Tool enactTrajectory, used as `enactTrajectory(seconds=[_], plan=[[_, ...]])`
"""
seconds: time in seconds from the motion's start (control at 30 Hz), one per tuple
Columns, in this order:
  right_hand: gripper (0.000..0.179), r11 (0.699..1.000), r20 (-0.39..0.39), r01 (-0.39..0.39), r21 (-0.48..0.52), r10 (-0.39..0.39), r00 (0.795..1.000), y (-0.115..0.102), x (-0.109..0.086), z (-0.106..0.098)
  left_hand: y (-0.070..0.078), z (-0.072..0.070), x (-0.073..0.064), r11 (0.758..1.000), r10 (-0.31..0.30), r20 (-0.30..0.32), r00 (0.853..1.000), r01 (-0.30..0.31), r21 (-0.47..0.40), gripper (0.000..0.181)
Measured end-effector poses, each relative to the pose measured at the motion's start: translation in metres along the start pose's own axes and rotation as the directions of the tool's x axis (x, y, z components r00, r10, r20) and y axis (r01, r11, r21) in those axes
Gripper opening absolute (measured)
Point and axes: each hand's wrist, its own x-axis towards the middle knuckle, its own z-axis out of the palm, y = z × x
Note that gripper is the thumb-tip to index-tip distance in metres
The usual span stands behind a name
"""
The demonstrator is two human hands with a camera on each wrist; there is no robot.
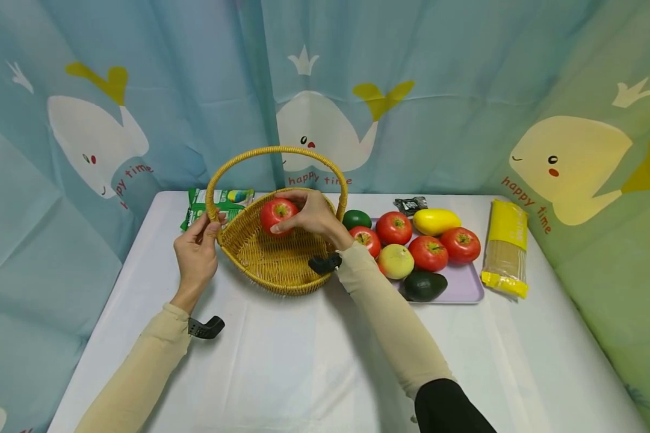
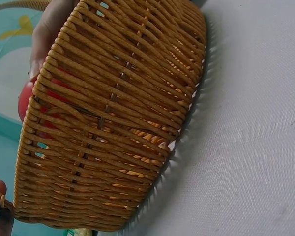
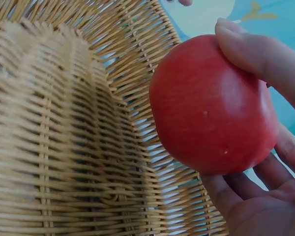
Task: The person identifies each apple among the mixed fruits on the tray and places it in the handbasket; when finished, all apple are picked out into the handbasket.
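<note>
A yellow wicker basket (image 1: 271,264) with a tall arched handle stands on the table. My left hand (image 1: 196,252) pinches the foot of that handle at the basket's left end; in the left wrist view only its fingertips (image 2: 1,216) show at the lower left corner. Over the basket's opening, my right hand (image 1: 316,216) holds a red apple (image 1: 278,216) between thumb and fingers. The right wrist view has the apple (image 3: 214,105) up close beside the woven inner wall (image 3: 132,73). No other fruit shows inside the basket.
Right of the basket, a lilac tray (image 1: 466,288) bears several red apples (image 1: 429,253), a pale green round fruit (image 1: 396,261), a dark avocado (image 1: 424,286) and a yellow fruit (image 1: 436,222). A yellow noodle packet (image 1: 505,249) lies far right. Behind my left hand is a green packet (image 1: 197,207).
</note>
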Motion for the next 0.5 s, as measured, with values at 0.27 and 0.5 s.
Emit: enactTrajectory(seconds=[0.27,0.5], plan=[[0.066,0.998,0.003,-0.057,0.021,0.057,0.998,0.007,0.0079,0.0044,-0.0012,0.0001,0.0017,1.0,0.004,-0.002,1.0,-0.004,-0.005,0.033],[0.064,0.998,0.005,-0.061,-0.021,0.061,0.998,0.0097,0.0103,0.0051,-0.0019,-0.0008,0.0013,1.0,0.018,-0.007,1.0,-0.019,-0.019,0.033]])
